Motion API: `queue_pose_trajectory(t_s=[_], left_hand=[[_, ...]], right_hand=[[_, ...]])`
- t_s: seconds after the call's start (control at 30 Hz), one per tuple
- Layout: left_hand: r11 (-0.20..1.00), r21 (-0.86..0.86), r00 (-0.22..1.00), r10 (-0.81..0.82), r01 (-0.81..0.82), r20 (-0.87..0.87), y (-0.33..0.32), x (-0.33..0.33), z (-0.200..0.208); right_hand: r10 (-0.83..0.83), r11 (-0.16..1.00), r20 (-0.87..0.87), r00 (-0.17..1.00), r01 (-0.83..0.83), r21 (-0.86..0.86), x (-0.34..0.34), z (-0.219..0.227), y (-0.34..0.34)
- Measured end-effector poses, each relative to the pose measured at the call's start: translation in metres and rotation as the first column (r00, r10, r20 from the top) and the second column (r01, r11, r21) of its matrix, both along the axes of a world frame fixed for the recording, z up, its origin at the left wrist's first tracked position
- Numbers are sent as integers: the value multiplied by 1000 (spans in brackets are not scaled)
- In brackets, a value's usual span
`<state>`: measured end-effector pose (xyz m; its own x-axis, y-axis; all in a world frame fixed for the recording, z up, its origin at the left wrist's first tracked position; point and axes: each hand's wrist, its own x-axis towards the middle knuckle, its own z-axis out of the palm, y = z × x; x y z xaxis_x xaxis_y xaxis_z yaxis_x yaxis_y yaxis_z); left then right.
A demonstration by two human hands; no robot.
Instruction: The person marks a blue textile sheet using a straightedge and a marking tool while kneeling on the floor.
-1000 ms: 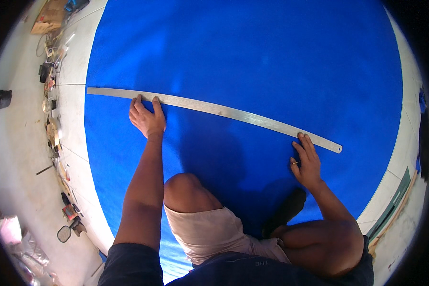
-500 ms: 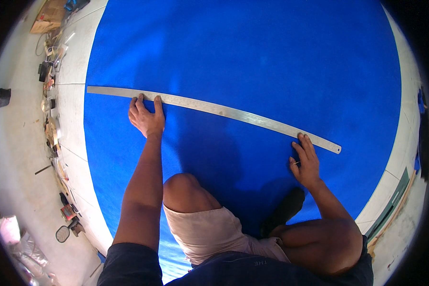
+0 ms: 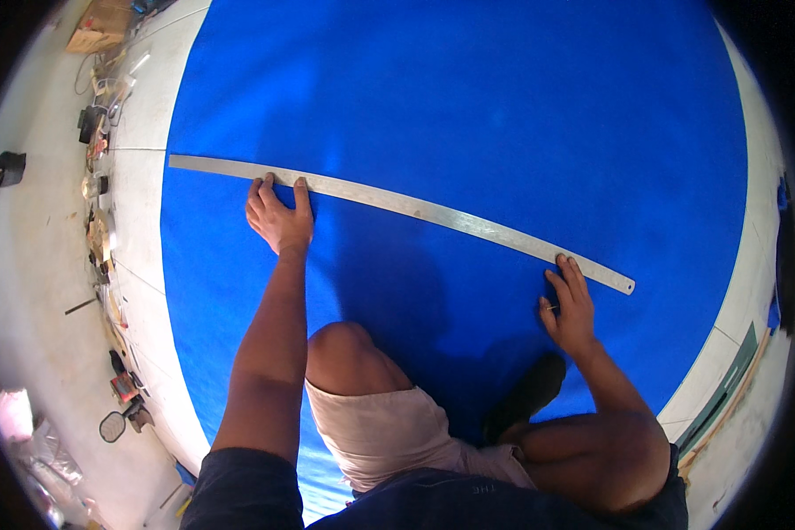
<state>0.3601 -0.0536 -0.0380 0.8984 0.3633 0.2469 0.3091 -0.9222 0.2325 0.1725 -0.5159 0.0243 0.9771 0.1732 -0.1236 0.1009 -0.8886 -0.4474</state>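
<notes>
A long steel ruler (image 3: 418,212) lies slantwise on a blue sheet (image 3: 503,106), its holed end at the right and lower than its left end. My left hand (image 3: 281,221) is open, with spread fingertips pressing on the ruler's near edge left of its middle. Close to the holed end, my right hand (image 3: 570,305) rests its outstretched fingertips on the same edge, fingers apart. A thin, light-coloured bit shows beside its thumb; it is too small to name, and whether it is gripped I cannot tell.
My bent knee (image 3: 349,349) and a dark-covered foot (image 3: 539,384) are on the sheet's near side. Pale floor tiles (image 3: 141,177) border it. Along the left wall stand a cardboard box (image 3: 100,26) and assorted clutter (image 3: 97,234). A dark green strip (image 3: 724,389) lies at the right.
The view has shifted slightly, so the whole scene sits a little farther right. Both hands stay on the ruler in nearly the same places.
</notes>
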Motion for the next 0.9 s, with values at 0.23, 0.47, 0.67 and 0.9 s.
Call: queue_pose_trajectory(t_s=[0.23, 0.47, 0.67, 0.9], left_hand=[[998, -43, 996, -41, 45, 82, 5, 3, 5], [996, -50, 939, 86, -74, 333, 124, 68, 6], [991, -37, 991, 132, -132, 16, 163, 94, -2], [986, -38, 986, 163, -162, 43, 158, 90, 4]], right_hand=[[14, 995, -46, 999, -19, -94, 14, 18, 13], [145, 980, -245, 958, -173, -95, 35, 36, 7], [169, 954, -430, 887, -256, -152, 41, 45, 3], [67, 963, -665, 743, -222, -151, 54, 54, 22]])
